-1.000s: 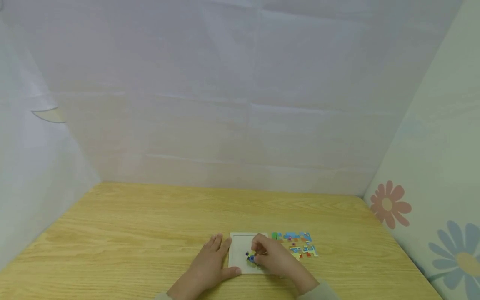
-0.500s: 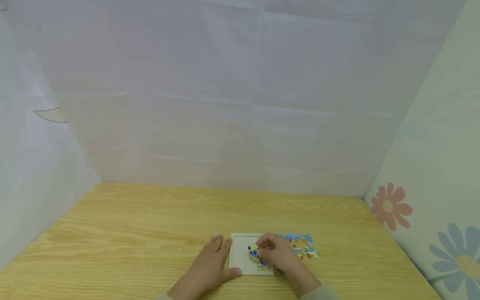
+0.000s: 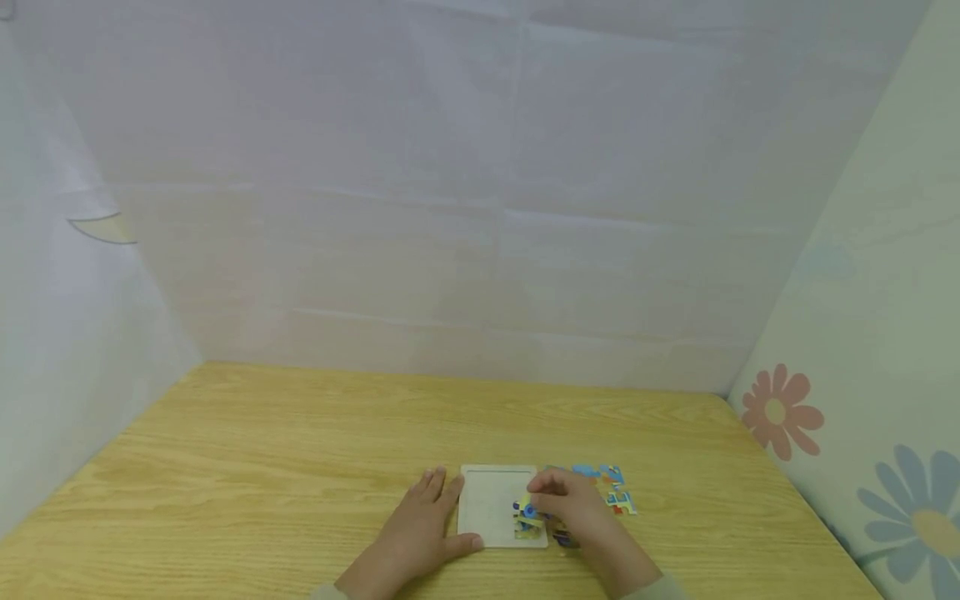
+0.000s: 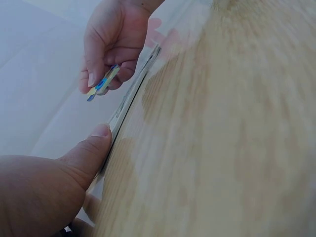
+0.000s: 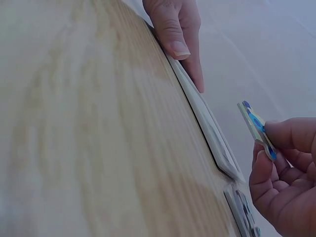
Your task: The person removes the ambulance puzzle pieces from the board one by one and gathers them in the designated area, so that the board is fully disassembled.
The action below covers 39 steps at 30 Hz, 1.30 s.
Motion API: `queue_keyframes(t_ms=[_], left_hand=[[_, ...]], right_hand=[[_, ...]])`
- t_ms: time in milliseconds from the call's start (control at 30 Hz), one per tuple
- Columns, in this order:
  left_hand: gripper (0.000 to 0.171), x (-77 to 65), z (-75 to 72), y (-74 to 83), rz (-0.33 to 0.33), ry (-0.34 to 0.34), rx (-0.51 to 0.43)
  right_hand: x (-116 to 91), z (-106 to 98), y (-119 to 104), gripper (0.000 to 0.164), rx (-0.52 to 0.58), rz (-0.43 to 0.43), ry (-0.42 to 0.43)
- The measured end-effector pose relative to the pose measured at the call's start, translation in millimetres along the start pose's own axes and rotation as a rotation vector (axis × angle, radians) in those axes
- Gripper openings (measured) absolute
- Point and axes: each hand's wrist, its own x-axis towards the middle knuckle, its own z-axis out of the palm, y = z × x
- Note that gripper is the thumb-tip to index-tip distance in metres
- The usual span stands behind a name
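Note:
My right hand (image 3: 573,508) pinches a jigsaw puzzle piece (image 3: 530,507), yellow with blue and purple marks, between thumb and fingers. In the right wrist view the puzzle piece (image 5: 257,129) is tilted and raised above the pale puzzle tray (image 5: 217,143). My left hand (image 3: 422,529) lies along the tray's left side with fingers extended, thumb on its near left corner. The left wrist view shows the thumb of the left hand (image 4: 54,192) against the tray's edge (image 4: 129,96). Yellowish-green printing (image 3: 527,532) shows at the tray's lower right, just below the held piece.
Several loose puzzle pieces (image 3: 621,502) in blue, yellow and red lie right of the tray, partly hidden by the right hand. A dark purple piece (image 3: 565,540) sits near the tray's lower right corner. All rests on a wood-grain table (image 3: 315,450) with pale cloth behind.
My right hand has moved to the right across the tray with the puzzle piece, turning it on the way. The left hand has stayed in place.

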Motion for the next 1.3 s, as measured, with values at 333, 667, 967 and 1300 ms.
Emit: queue_keyframes(t_ms=[333, 667, 967, 1300], left_hand=[[0.092, -0.2, -0.6, 0.8, 0.019, 0.010, 0.000], [0.092, -1.3, -2.4, 1.9, 0.013, -0.008, -0.022], [0.091, -1.2, -1.7, 0.9, 0.003, -0.009, -0.024], [0.091, -1.6, -2.1, 1.1, 0.010, -0.008, -0.020]], right_hand=[[-8.7, -16.6, 6.3, 0.021, -0.016, -0.023, -0.013], [-21.3, -33.1, 8.6, 0.018, -0.070, -0.057, -0.027], [-29.3, -44.7, 15.9, 0.016, -0.121, -0.028, 0.020], [-37.3, -53.8, 22.1, 0.016, -0.242, -0.049, 0.066]])
